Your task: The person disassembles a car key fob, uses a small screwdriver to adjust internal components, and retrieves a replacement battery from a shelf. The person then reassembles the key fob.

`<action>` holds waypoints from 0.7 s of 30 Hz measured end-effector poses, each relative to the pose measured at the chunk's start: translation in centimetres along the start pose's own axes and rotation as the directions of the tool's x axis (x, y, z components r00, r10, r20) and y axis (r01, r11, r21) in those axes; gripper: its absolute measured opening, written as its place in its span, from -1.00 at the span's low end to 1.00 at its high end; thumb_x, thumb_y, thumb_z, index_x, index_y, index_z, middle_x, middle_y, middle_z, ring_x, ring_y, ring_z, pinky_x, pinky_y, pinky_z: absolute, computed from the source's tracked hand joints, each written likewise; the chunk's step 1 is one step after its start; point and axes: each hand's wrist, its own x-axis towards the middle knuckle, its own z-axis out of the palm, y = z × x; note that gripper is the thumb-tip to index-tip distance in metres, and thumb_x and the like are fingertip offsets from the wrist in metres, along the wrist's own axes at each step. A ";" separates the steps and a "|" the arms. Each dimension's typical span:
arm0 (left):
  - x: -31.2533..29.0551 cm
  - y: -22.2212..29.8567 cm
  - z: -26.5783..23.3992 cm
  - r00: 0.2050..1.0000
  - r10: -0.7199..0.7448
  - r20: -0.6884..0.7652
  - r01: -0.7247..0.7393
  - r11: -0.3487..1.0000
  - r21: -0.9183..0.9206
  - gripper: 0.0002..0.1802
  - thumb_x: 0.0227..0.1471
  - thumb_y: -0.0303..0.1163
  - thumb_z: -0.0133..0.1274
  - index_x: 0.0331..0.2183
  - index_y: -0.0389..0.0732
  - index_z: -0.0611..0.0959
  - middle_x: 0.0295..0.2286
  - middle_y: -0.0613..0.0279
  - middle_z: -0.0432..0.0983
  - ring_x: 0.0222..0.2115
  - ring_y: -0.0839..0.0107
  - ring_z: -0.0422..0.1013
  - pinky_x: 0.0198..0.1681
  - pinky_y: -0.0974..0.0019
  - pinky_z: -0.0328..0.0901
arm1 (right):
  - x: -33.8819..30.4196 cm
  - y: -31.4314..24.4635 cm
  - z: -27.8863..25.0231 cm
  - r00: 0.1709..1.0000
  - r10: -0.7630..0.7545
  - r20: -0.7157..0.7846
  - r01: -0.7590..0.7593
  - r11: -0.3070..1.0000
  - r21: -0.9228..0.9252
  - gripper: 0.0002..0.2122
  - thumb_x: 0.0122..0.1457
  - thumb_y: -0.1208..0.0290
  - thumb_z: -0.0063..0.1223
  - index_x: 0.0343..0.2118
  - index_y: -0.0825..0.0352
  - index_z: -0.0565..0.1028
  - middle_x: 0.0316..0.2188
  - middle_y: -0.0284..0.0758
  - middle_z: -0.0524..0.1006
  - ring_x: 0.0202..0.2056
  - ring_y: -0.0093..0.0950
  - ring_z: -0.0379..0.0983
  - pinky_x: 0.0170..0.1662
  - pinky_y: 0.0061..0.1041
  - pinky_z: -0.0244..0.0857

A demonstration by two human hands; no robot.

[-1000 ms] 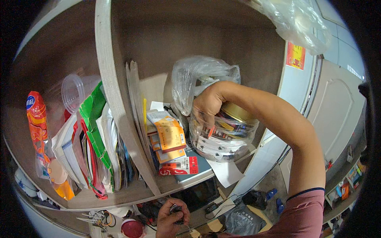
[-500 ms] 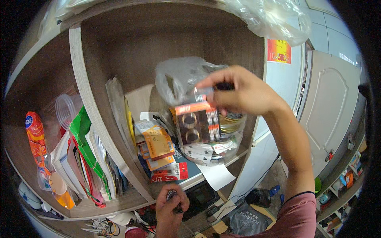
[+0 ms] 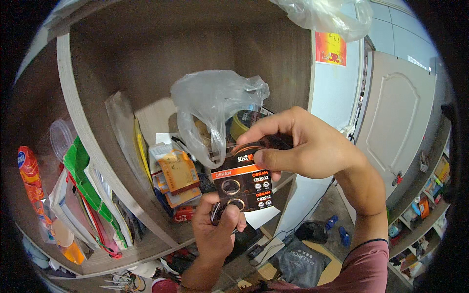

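Note:
A dark card of button batteries, with orange bands and round cells, is between my hands in front of the cabinet compartment. My right hand pinches its top corner between thumb and fingers. At the lower edge my left hand grips it, thumb across the front near the lower round cell. A small dark object also shows in the left palm, mostly hidden by the fingers and card. Just behind stands a crumpled clear plastic bag with a round yellow-and-dark tin at its side.
Orange-yellow small packets lie left of the card. A partition separates them from a green folder, papers and a red package. To the right are a white door and blue slippers on the floor.
My right hand has brought the battery card down, away from the plastic bag. My left hand has risen and taken hold of the card's lower edge. The view has shifted right.

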 end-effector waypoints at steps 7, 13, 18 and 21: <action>-0.3 0.0 -0.6 1.000 -0.019 0.010 0.019 1.000 -0.003 -0.73 0.10 -0.38 0.12 -0.24 -0.33 0.43 -0.50 0.16 0.46 -0.60 0.52 0.37 -0.54 0.41 0.31 | -0.4 0.2 0.2 1.000 0.003 -0.003 -0.003 0.999 0.041 -0.75 0.13 0.58 0.14 -0.10 0.39 0.53 -0.37 -0.34 0.59 -0.50 -0.69 0.45 -0.42 -0.69 0.39; -0.5 0.2 -0.8 0.999 -0.040 0.011 0.040 0.999 -0.025 -0.67 0.09 -0.32 0.16 -0.23 -0.33 0.43 -0.50 0.15 0.47 -0.60 0.50 0.37 -0.54 0.41 0.31 | -0.6 -0.2 0.5 1.000 0.025 -0.006 -0.025 0.998 0.049 -0.74 0.10 0.59 0.17 -0.11 0.39 0.54 -0.38 -0.34 0.59 -0.49 -0.67 0.46 -0.41 -0.67 0.40; -0.6 0.0 -1.0 0.999 -0.025 0.032 0.027 0.998 -0.064 -0.66 0.09 -0.32 0.15 -0.21 -0.34 0.43 -0.50 0.14 0.47 -0.61 0.48 0.37 -0.55 0.40 0.30 | -0.8 -0.1 0.4 0.999 -0.033 0.007 0.033 0.999 -0.012 -0.73 0.10 0.60 0.17 -0.11 0.40 0.54 -0.38 -0.33 0.59 -0.47 -0.65 0.48 -0.41 -0.66 0.42; -0.7 -0.1 -1.2 0.998 -0.030 0.059 0.035 0.997 -0.072 -0.65 0.09 -0.32 0.14 -0.20 -0.35 0.43 -0.50 0.12 0.47 -0.60 0.48 0.37 -0.55 0.40 0.30 | -0.8 0.9 0.4 0.985 -0.171 -0.017 0.170 0.984 -0.045 -0.74 0.09 0.61 0.17 -0.12 0.42 0.54 -0.38 -0.32 0.59 -0.46 -0.64 0.48 -0.41 -0.66 0.42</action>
